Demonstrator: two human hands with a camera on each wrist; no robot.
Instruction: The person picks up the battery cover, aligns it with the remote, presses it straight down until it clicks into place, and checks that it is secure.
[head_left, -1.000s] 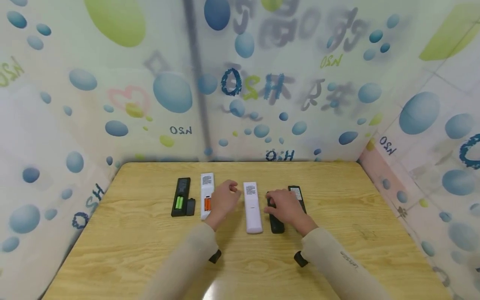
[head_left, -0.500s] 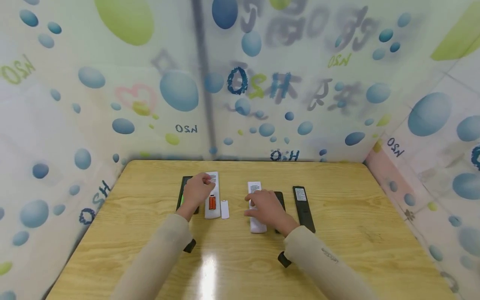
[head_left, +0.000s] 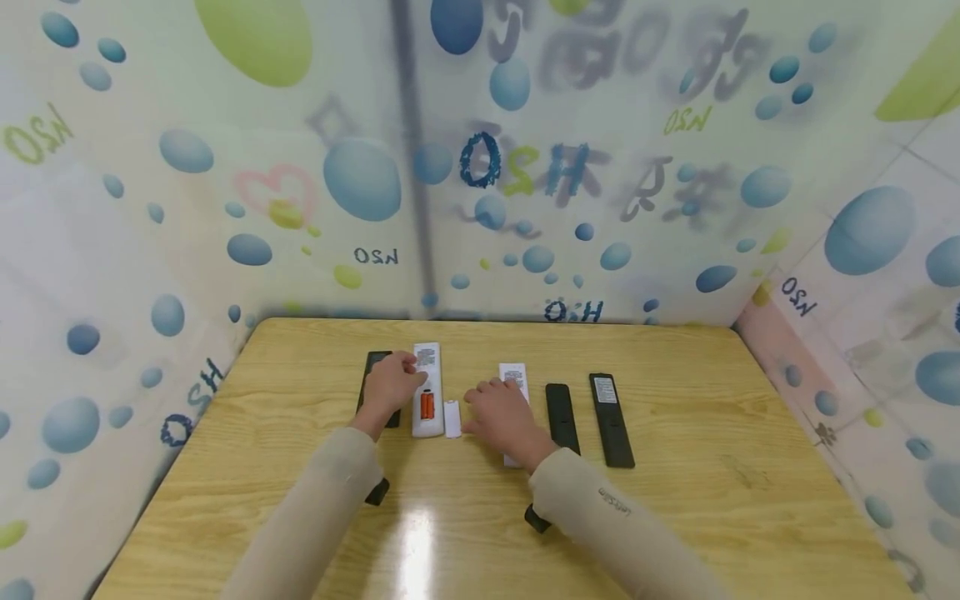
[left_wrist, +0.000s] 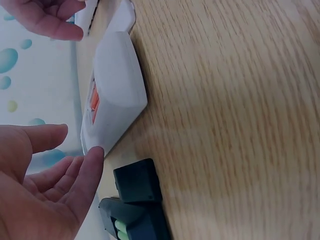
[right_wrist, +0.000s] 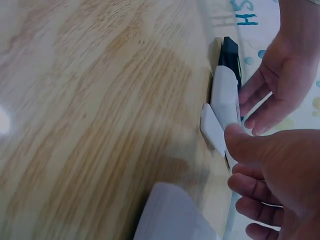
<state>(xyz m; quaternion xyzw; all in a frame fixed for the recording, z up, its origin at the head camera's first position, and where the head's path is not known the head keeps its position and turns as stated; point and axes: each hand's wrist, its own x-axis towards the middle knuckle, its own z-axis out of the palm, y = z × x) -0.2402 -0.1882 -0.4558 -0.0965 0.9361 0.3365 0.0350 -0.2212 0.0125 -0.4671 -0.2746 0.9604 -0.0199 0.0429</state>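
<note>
Several remote controls lie back-side up in a row on the table. A white remote (head_left: 428, 372) has its battery compartment exposed, with orange batteries (head_left: 427, 406) inside. Its small white battery cover (head_left: 452, 419) lies along its right side. My left hand (head_left: 390, 387) hovers between this remote and a black remote (head_left: 375, 360), fingers loosely bent and holding nothing. Green batteries (left_wrist: 121, 227) show in the black remote, with a black cover (left_wrist: 137, 181) beside it. My right hand (head_left: 502, 417) is over a second white remote (head_left: 513, 371), relaxed fingers reaching toward the white cover.
To the right lie two more black remotes, one plain (head_left: 561, 414) and one with a white label (head_left: 611, 421). The wooden table (head_left: 712, 517) ends at a patterned wall (head_left: 480, 275) behind.
My right hand has moved left from over the plain black remote toward the white battery cover. My left hand has shifted left from beside the opened white remote to between it and the black one.
</note>
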